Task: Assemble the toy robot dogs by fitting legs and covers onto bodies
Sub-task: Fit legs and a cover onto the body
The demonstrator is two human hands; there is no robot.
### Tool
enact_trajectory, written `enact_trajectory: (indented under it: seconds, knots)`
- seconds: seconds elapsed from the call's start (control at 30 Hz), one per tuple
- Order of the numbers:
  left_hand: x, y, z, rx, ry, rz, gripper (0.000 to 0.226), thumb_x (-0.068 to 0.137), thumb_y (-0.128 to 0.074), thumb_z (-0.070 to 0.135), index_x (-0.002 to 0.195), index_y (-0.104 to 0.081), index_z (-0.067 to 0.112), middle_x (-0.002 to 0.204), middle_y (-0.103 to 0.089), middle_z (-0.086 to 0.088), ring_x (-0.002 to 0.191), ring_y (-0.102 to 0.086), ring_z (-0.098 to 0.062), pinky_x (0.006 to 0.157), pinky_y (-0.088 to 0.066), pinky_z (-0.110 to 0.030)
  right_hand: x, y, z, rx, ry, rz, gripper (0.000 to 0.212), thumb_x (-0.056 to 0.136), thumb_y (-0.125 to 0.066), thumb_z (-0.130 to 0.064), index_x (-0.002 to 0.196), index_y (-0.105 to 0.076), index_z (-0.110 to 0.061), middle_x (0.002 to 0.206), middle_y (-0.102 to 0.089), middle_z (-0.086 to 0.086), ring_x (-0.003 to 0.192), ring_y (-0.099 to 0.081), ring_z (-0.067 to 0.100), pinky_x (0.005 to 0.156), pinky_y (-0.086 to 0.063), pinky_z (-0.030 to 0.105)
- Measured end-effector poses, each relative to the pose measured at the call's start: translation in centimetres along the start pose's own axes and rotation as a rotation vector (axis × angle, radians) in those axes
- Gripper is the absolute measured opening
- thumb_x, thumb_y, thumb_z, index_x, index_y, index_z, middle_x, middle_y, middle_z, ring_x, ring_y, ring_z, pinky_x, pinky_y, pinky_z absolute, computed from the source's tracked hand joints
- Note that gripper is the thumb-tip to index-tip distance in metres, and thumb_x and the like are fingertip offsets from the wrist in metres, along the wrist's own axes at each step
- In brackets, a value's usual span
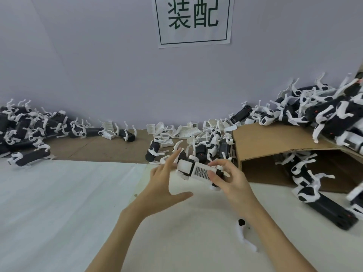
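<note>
Right hand (227, 177) pinches the toy dog (198, 170); left hand (165, 181) hovers spread beside it. One-handed, its white cover (202, 170) may pop loose.

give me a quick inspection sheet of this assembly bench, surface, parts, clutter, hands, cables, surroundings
surface: white sheet in front, brown cardboard strip behind it.
job's things: toy dog body with white grille cover held between both hands; loose white covers at the wall; one loose leg on the sheet.
clutter: dog piles at left and right; open cardboard box on its side with dogs inside.
hands: left hand open, fingers straight, beside the body; right hand grips the body.
cables: nothing seen.
surroundings: pale wall with a paper sign.
</note>
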State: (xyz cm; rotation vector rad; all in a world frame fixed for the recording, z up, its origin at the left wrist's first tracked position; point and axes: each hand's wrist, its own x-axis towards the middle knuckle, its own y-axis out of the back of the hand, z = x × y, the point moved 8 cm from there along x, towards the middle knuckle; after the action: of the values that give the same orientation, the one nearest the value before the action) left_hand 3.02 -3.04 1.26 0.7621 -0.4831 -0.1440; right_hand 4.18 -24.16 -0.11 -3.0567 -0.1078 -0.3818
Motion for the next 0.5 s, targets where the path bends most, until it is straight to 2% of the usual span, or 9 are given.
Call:
enact_trajectory:
  seconds: [0.07,0.1,0.17,0.27,0.4,0.47,0.5]
  knots:
    - [0.0,-0.9,-0.1,-0.304,0.097,0.047,0.072,0.086,-0.080,0.060,0.147,-0.041,0.062,0.134,-0.058,0.034,0.133,-0.050,0.003,0.104,-0.042,-0.024,-0.2,-0.9,-0.6,-0.070,0.106,-0.031,0.036,0.087,-0.083,-0.024,0.119,-0.070,-0.034,0.119,-0.068,-0.011,0.100,-0.074,0.018,0.077,-0.061,0.029]
    - [0.1,-1.1,0.1,-0.431,0.126,0.116,0.051,0.090,-0.079,0.055,0.135,-0.055,0.058,0.125,-0.067,0.028,0.122,-0.060,0.001,0.096,-0.047,-0.021,-0.3,-1.5,-0.8,-0.096,0.133,-0.056,0.041,0.088,-0.083,-0.020,0.122,-0.069,-0.037,0.118,-0.067,-0.018,0.101,-0.073,0.014,0.078,-0.060,0.026]
    - [0.2,-1.0,0.2,-0.576,0.192,0.228,0.025,0.094,-0.081,0.041,0.114,-0.068,0.047,0.106,-0.074,0.017,0.100,-0.068,-0.003,0.081,-0.050,-0.015,-0.5,-2.0,-0.8,-0.127,0.124,-0.057,0.049,0.087,-0.084,-0.019,0.127,-0.067,-0.041,0.117,-0.066,-0.024,0.101,-0.073,0.011,0.081,-0.057,0.021]
    - [0.1,-0.9,-0.1,-0.646,0.229,0.262,0.021,0.092,-0.084,0.030,0.107,-0.070,0.034,0.092,-0.073,0.009,0.084,-0.065,-0.006,0.071,-0.049,-0.014,-0.4,-2.1,-0.4,-0.145,0.055,-0.042,0.048,0.086,-0.085,-0.023,0.127,-0.067,-0.039,0.098,-0.074,-0.015,0.092,-0.072,0.009,0.080,-0.056,0.021]
    - [0.1,-0.5,0.6,-0.651,0.210,0.256,0.024,0.091,-0.086,0.028,0.110,-0.071,0.027,0.091,-0.073,0.005,0.081,-0.064,-0.007,0.070,-0.049,-0.016,-0.3,-2.0,-0.3,-0.135,0.020,-0.035,0.033,0.086,-0.084,-0.024,0.115,-0.074,-0.037,0.080,-0.073,-0.005,0.078,-0.070,0.012,0.072,-0.055,0.023]
    - [0.1,-0.3,0.9,-0.545,0.193,0.267,0.024,0.091,-0.084,0.038,0.110,-0.072,0.033,0.092,-0.073,0.012,0.087,-0.065,-0.005,0.078,-0.050,-0.021,-0.3,-1.8,-0.3,-0.114,-0.009,-0.032,0.030,0.087,-0.082,-0.030,0.115,-0.075,-0.037,0.083,-0.075,-0.001,0.079,-0.071,0.014,0.072,-0.056,0.022]
    - [0.2,0.1,1.0,-0.405,0.172,0.282,0.028,0.090,-0.082,0.048,0.112,-0.070,0.037,0.096,-0.072,0.017,0.096,-0.065,-0.003,0.089,-0.049,-0.024,-0.4,-1.8,0.0,-0.072,-0.054,-0.039,0.031,0.086,-0.080,-0.035,0.116,-0.075,-0.036,0.087,-0.077,0.001,0.082,-0.073,0.016,0.075,-0.058,0.024]
